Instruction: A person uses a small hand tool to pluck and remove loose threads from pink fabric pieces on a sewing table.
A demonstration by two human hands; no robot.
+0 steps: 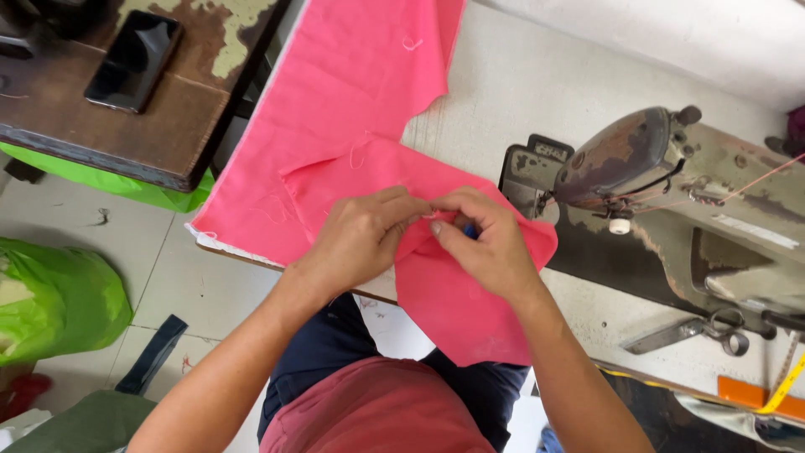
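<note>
- Right now both hands meet over the bright pink cotton cloth [352,126], just to the left of the old, worn grey-green sewing machine [671,193] that stands on the pale worktable [520,84].
- Left hand [356,239]: fingers curled together, the tips pinched on a fold of the pink cloth just where it meets the other hand.
- Right hand [486,243]: thumb and forefinger clamped on the same fold; a small blue thing [470,231] shows between the fingers, too hidden to tell what it is.
- The cloth lies spread across the table to the left of the machine, one end hanging over the near edge onto the person's lap; none of it sits under the machine's needle.
- As a judgement, the work is at a hand stage: the fold is being gripped and picked at, loose thread ends show on the cloth, and no machine stitching is under way.
- Near the front of the machine lie metal scissors [725,327], untouched, with a yellow tape measure [784,387] past them.
- Well to the left of the machine, a black phone [134,59] lies on a scuffed brown wooden table [159,126]; a green plastic bag [59,294] sits on the floor below.
</note>
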